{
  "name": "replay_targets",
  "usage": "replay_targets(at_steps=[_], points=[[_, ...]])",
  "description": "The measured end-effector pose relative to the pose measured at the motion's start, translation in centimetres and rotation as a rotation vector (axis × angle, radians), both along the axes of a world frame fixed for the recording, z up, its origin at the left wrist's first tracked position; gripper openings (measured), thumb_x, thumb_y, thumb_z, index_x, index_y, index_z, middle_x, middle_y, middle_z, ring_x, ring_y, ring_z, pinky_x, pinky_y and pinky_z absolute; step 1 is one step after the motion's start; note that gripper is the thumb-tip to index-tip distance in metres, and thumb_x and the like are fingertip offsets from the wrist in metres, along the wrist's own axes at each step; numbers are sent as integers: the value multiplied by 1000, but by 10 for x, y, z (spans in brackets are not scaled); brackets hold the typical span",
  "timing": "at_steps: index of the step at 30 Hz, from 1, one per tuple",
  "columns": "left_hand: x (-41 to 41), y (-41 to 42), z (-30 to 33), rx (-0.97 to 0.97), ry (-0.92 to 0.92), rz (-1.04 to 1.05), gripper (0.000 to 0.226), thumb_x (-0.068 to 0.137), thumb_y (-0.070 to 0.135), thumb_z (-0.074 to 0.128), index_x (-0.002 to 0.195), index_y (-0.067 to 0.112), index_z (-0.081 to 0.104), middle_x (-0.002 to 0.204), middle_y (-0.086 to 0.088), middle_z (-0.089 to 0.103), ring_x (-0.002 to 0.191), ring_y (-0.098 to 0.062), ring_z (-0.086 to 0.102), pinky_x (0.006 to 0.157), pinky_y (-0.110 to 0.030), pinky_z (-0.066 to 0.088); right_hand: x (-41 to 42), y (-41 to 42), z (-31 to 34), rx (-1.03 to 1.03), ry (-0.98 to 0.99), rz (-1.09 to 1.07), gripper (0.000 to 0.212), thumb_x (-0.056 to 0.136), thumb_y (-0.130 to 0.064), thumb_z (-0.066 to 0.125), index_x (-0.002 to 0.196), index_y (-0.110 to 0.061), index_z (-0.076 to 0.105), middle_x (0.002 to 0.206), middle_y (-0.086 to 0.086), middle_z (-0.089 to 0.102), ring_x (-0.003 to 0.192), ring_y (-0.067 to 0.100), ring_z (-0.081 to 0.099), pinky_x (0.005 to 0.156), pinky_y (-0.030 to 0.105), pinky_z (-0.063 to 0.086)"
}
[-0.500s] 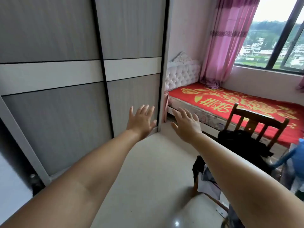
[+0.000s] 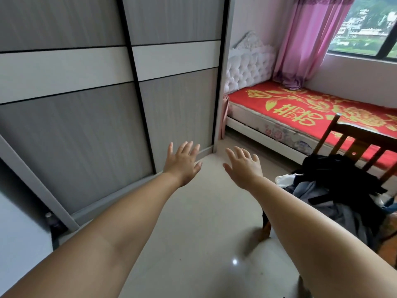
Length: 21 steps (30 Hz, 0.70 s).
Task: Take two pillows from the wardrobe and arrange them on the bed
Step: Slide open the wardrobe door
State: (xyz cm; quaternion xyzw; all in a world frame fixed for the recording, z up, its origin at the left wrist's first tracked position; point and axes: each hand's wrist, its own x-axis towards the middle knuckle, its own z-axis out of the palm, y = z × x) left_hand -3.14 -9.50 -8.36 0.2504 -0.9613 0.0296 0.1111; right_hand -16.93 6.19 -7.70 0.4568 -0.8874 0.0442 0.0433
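Note:
A grey wardrobe [image 2: 86, 130] with two sliding doors and a white band fills the left side; both doors are closed, so no pillows show. The bed [image 2: 305, 108], covered in a red sheet with a gold pattern, lies at the right under the window, with a white tufted headboard [image 2: 247, 65]. My left hand [image 2: 182, 162] is stretched forward, fingers spread and empty, just in front of the right door's lower corner. My right hand [image 2: 242, 166] is beside it over the floor, also spread and empty.
A wooden chair [image 2: 354, 151] piled with dark clothes [image 2: 339, 186] stands at the right between me and the bed. A pink curtain [image 2: 305, 39] hangs by the window. Pale tiled floor [image 2: 193, 233] runs ahead. A dark gap shows at the wardrobe's far left [image 2: 25, 190].
The view has tilted down and come a little nearer to the wardrobe. Both hands stay spread and empty, now lower in the frame.

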Motion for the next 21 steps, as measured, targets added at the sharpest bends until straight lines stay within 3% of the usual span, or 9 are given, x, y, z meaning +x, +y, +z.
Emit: replay_targets(at_steps=[12, 21], points=[[-117, -160, 34, -26, 8, -35, 60, 95, 45, 33, 147, 19, 20, 157, -7, 21, 145, -21, 15, 116, -55, 5, -102, -146, 23, -43, -13, -58, 52, 98, -40, 34, 146, -22, 23, 150, 7, 30, 140, 27, 27, 108, 47, 29], [-285, -259, 37, -101, -13, -95, 59, 96, 45, 31, 148, 20, 18, 158, -7, 17, 146, -19, 14, 117, -54, 4, -273, -250, 20, -31, -21, -113, 55, 98, -43, 32, 148, -23, 19, 153, 5, 27, 139, 27, 29, 108, 46, 31]])
